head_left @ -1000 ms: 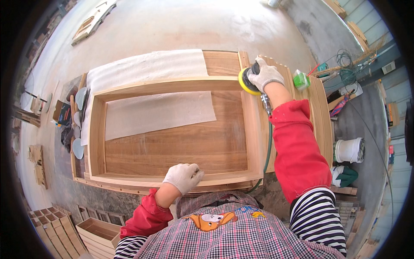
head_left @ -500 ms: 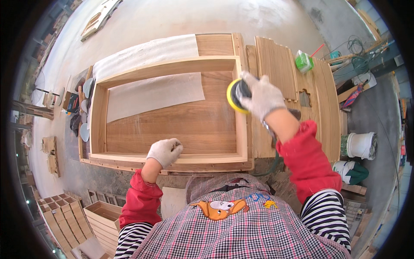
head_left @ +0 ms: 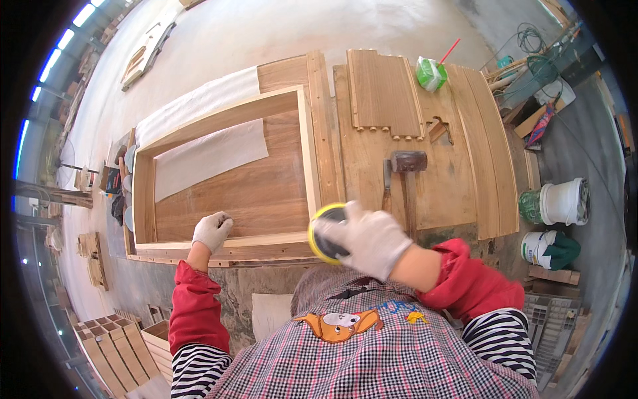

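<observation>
A large rectangular wooden drawer or shallow box (head_left: 307,133) with pale raised sides and a brown wood-grain bottom lies on the bench. My right hand (head_left: 375,243), in a whitish work glove, grips a round sander (head_left: 321,247) with a yellow rim and dark body. The sander is at the box's near right corner, its disc tilted; whether it touches the wood is hard to tell. My left hand (head_left: 212,231), also gloved, is over the near side at the left with fingers curled. What they hold, if anything, is hidden. A white sheet (head_left: 219,156) lies inside the box.
Right of the box are a mallet (head_left: 409,161), a slatted wood panel (head_left: 382,90), a green-and-white packet (head_left: 432,74) and long boards (head_left: 482,146). White buckets (head_left: 563,201) stand on the floor at right. Wooden drawers (head_left: 106,349) are stacked at the lower left.
My right hand has brought the sander from the right side's far part down to the near right corner. My left hand stays by the near side. The view has shifted to the right.
</observation>
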A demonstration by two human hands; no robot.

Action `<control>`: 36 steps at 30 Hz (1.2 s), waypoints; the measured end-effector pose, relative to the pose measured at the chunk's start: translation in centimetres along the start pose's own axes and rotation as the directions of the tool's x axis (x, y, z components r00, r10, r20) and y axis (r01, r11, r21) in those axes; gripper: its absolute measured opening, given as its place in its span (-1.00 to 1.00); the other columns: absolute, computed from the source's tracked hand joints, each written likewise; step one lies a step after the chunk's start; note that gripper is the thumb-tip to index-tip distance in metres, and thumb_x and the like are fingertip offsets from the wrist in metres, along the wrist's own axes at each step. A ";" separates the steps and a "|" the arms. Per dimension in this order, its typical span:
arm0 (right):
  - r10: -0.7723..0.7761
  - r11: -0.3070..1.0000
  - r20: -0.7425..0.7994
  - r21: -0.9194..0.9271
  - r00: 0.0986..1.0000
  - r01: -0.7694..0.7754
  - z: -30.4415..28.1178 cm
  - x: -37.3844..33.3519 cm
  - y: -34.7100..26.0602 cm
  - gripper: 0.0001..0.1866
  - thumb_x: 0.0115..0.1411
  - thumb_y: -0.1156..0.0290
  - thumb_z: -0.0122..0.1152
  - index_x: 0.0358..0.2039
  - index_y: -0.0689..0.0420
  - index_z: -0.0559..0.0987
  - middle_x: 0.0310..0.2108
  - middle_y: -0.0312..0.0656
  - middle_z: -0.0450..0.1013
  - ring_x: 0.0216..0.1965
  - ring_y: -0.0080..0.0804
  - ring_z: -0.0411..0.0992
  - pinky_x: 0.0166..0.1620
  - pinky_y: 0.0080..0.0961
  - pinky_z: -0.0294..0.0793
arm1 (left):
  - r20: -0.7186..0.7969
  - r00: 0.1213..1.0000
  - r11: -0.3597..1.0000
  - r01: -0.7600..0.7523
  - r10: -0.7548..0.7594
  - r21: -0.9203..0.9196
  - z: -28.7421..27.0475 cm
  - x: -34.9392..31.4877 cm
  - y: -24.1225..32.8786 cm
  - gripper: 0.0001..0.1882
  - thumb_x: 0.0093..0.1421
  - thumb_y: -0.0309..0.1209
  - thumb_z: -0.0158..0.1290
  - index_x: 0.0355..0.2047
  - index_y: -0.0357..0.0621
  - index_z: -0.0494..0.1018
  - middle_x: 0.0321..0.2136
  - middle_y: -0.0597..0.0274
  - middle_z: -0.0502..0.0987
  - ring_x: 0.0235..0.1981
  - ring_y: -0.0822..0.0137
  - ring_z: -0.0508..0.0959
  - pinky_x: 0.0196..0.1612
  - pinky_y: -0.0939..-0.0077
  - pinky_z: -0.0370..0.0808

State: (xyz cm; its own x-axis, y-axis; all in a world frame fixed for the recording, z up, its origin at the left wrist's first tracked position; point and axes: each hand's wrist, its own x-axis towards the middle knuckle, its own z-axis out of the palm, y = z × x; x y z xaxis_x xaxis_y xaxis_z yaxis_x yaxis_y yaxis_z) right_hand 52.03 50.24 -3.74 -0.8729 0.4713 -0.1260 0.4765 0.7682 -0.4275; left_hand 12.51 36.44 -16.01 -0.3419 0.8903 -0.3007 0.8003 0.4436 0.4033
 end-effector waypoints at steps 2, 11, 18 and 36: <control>0.213 0.977 -0.007 -0.026 0.977 -0.213 -0.7 -1.3 2.8 -0.42 0.09 0.11 0.23 0.16 -0.26 0.36 -0.21 0.09 0.36 -0.37 -0.02 0.54 -0.30 -0.18 0.56 | -0.013 0.998 0.998 0.067 -0.067 -0.001 0.0 -0.3 0.5 -0.70 0.16 -0.18 -0.01 -0.30 -0.12 0.56 -0.47 0.03 0.58 -0.39 0.09 0.58 -0.29 0.30 0.49; 0.801 0.563 -0.339 0.149 0.493 -0.813 5.7 -8.7 24.2 -0.20 -0.04 0.04 0.30 0.24 -0.20 0.22 0.02 0.15 0.34 -0.02 0.14 0.41 0.04 -0.08 0.43 | -0.094 0.992 0.996 0.088 -0.085 0.026 -0.5 -0.7 1.7 -0.69 0.16 -0.14 -0.03 -0.30 -0.08 0.55 -0.43 -0.01 0.58 -0.33 -0.02 0.58 -0.25 0.20 0.49; 0.875 0.428 -0.372 0.291 0.311 -0.856 9.8 -9.5 27.2 -0.12 -0.08 0.11 0.36 0.27 -0.16 0.18 0.02 0.17 0.34 0.02 0.13 0.38 0.07 -0.10 0.37 | -0.120 0.989 0.995 0.093 -0.089 0.032 -0.6 -1.0 1.5 -0.71 0.16 -0.17 0.00 -0.31 -0.10 0.55 -0.50 0.02 0.57 -0.42 0.05 0.58 -0.31 0.26 0.48; 0.591 0.609 -0.149 0.727 0.793 -0.317 7.5 10.7 12.5 -0.25 0.16 0.14 0.27 0.27 0.13 0.18 0.06 -0.07 0.34 0.06 -0.33 0.34 0.09 -0.40 0.34 | -0.088 0.996 0.999 0.027 -0.024 0.032 -1.5 -2.0 0.7 -0.68 0.21 -0.12 -0.09 -0.34 -0.05 0.54 -0.40 0.04 0.60 -0.30 -0.02 0.58 -0.22 0.13 0.51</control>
State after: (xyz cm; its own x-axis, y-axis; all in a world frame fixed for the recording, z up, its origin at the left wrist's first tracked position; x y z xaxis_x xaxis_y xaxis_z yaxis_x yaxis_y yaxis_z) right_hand 47.85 61.67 -17.16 -0.3952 0.8921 -0.2191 0.4912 0.0036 -0.8711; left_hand 13.04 35.13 -13.82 -0.4027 0.8851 -0.2335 0.8062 0.4637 0.3674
